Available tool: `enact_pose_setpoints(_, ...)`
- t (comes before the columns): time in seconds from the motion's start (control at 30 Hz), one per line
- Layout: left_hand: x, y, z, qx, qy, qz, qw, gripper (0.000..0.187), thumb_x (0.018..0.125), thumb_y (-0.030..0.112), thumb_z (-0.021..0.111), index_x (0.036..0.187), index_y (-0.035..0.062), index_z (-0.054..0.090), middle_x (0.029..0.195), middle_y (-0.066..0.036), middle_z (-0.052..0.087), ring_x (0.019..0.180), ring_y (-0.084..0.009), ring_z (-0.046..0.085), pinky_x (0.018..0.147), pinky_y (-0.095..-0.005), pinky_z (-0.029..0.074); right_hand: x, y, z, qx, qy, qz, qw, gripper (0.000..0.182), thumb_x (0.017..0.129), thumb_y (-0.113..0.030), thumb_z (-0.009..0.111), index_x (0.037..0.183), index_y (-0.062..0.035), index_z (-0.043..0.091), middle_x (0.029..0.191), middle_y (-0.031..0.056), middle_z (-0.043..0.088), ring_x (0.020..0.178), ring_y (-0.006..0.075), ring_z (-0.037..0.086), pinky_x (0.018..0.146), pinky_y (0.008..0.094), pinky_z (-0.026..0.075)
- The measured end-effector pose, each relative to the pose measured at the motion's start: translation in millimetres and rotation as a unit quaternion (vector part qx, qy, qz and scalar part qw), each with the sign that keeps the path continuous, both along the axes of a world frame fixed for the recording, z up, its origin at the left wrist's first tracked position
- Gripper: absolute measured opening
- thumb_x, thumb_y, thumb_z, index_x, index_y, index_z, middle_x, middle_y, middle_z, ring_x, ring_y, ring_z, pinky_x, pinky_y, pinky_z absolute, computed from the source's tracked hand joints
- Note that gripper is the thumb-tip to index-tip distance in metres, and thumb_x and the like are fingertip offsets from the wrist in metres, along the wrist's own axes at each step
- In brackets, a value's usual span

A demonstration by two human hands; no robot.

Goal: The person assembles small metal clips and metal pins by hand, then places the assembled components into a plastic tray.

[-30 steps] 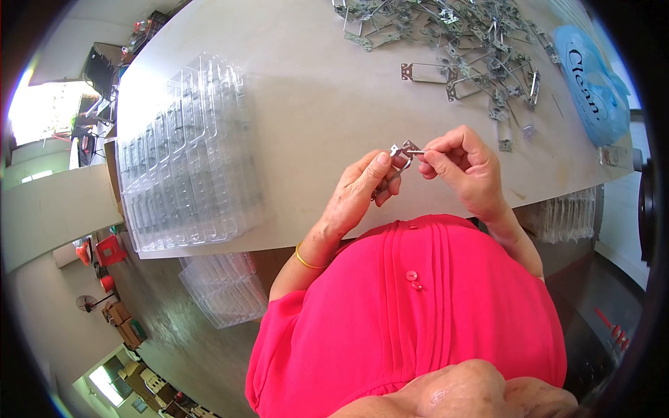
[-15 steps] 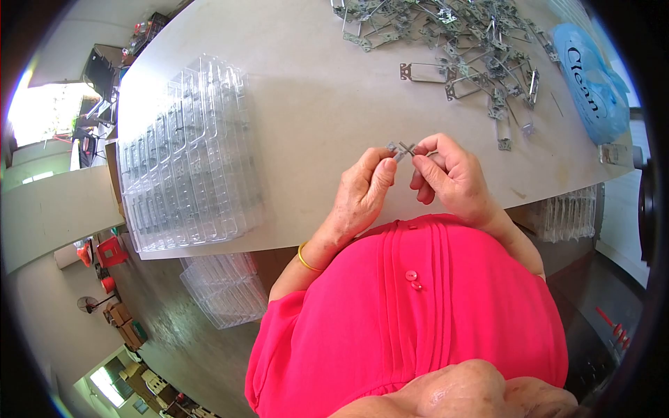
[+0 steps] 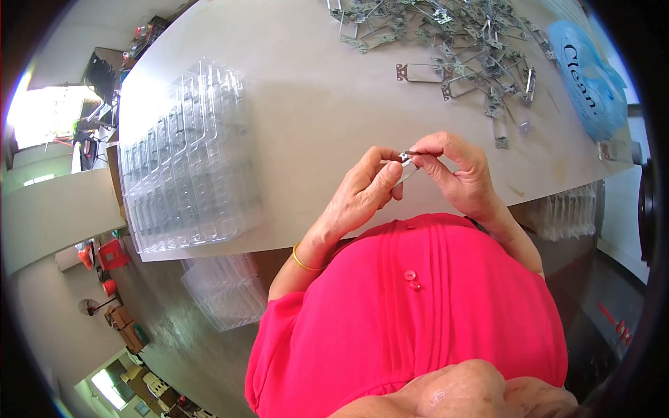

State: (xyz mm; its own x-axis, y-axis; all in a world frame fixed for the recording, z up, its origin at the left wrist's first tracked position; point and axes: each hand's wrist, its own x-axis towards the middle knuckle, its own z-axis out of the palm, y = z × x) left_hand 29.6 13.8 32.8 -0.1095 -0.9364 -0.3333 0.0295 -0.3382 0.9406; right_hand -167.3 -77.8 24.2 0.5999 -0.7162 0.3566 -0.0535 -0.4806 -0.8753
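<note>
A small metal piece (image 3: 408, 166) is pinched between both hands in front of my chest, above the table's near edge. My left hand (image 3: 368, 182) has its thumb and fingers closed on one side of it. From the right, my right hand (image 3: 456, 174) grips its upper end with thumb and forefinger. Fingertips cover much of the piece, so its full shape cannot be made out. Beyond the hands, a tangled pile of metal brackets (image 3: 481, 49) lies on the table, with one flat bracket (image 3: 421, 72) at its near left side.
Stacked clear plastic trays (image 3: 191, 160) stand on the left of the table (image 3: 306, 104). A blue bag (image 3: 589, 80) marked "Clean" lies at the right edge. More clear trays (image 3: 226, 289) are below the table at left, and others (image 3: 568, 212) at right.
Both hands have shifted slightly and turned the metal piece; its long part now points down between them. My left fingers are more curled beneath it.
</note>
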Motion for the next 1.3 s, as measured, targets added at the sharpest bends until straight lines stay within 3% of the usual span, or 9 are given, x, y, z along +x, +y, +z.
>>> enact_pose_setpoints(0.07,5,0,1,0.020,0.040,0.001,0.999,0.050,0.108,0.043,0.049,0.132,-0.0005,0.051,0.085,-0.008,0.066,0.065,-0.0109,0.050,0.061,-0.0279,0.043,-2,0,-2,0.018,0.011,0.015,1.000,0.013,0.096,0.000,0.068,0.108,-0.0015,0.065,0.100,0.0069,0.069,0.083,0.0133,0.064,0.076,0.0284,0.053)
enact_pose_setpoints(0.1,7,1,0,0.028,0.153,0.008,0.988,0.055,0.106,0.044,0.053,0.136,-0.0012,0.047,0.089,-0.013,0.068,0.065,-0.0135,0.053,0.062,-0.0288,0.045,-3,0,-6,0.017,0.010,0.018,1.000,0.013,0.096,0.000,0.068,0.108,-0.0015,0.065,0.100,0.0069,0.069,0.083,0.0133,0.064,0.076,0.0284,0.053)
enact_pose_setpoints(0.17,13,-1,-6,0.027,0.327,0.006,0.944,0.075,0.098,0.047,0.063,0.147,-0.0027,0.037,0.099,-0.026,0.070,0.064,-0.0218,0.062,0.065,-0.0314,0.050,-3,2,-13,0.196,-0.086,-0.002,0.977,0.010,0.099,-0.002,0.065,0.109,-0.0016,0.062,0.098,0.0067,0.068,0.080,0.0121,0.063,0.073,0.0269,0.053)
enact_pose_setpoints(0.27,9,-1,-6,-0.059,0.354,0.026,0.933,0.082,0.093,0.045,0.070,0.150,-0.0023,0.035,0.099,-0.026,0.070,0.066,-0.0226,0.065,0.065,-0.0329,0.052,1,1,-10,0.268,-0.147,-0.019,0.952,0.010,0.101,-0.003,0.063,0.111,-0.0022,0.060,0.088,0.0045,0.066,0.077,0.0103,0.063,0.070,0.0255,0.053)
enact_pose_setpoints(0.47,14,-4,-18,-0.072,0.305,0.024,0.949,0.062,0.101,0.026,0.066,0.150,0.0000,0.038,0.103,-0.017,0.069,0.069,-0.0186,0.066,0.066,-0.0301,0.053,5,6,-15,0.332,-0.128,0.003,0.934,0.010,0.102,-0.006,0.063,0.110,-0.0021,0.060,0.086,0.0053,0.067,0.076,0.0108,0.064,0.071,0.0261,0.055)
enact_pose_setpoints(0.53,17,-4,-28,-0.110,0.199,0.035,0.973,0.057,0.101,0.028,0.066,0.145,0.0002,0.045,0.106,-0.015,0.069,0.079,-0.0193,0.067,0.072,-0.0317,0.053,7,8,-16,0.350,-0.127,0.012,0.928,0.009,0.102,-0.007,0.063,0.109,-0.0019,0.060,0.087,0.0053,0.067,0.076,0.0109,0.064,0.071,0.0262,0.055)
enact_pose_setpoints(0.63,15,-3,-33,-0.170,0.159,0.086,0.969,0.052,0.103,0.034,0.062,0.140,-0.0015,0.051,0.110,-0.014,0.067,0.087,-0.0192,0.064,0.079,-0.0333,0.052,8,10,-15,0.310,-0.101,-0.009,0.945,0.010,0.103,-0.010,0.063,0.109,-0.0020,0.062,0.086,0.0035,0.066,0.074,0.0096,0.063,0.070,0.0255,0.054)
enact_pose_setpoints(0.93,13,2,-27,-0.032,0.278,0.035,0.959,0.058,0.108,0.046,0.045,0.139,-0.0033,0.051,0.100,-0.012,0.063,0.085,-0.0181,0.058,0.081,-0.0350,0.049,10,11,19,0.214,0.019,-0.030,0.976,0.012,0.102,-0.007,0.061,0.113,-0.0019,0.063,0.079,-0.0005,0.061,0.069,0.0055,0.056,0.062,0.0233,0.048)
enact_pose_setpoints(1.3,16,3,-24,-0.019,0.212,0.008,0.977,0.057,0.109,0.048,0.043,0.136,0.0007,0.057,0.093,-0.004,0.062,0.082,-0.0118,0.054,0.076,-0.0286,0.046,10,8,23,0.249,0.042,-0.001,0.967,0.012,0.101,-0.004,0.058,0.113,0.0002,0.059,0.080,0.0016,0.066,0.067,0.0050,0.054,0.060,0.0229,0.045)
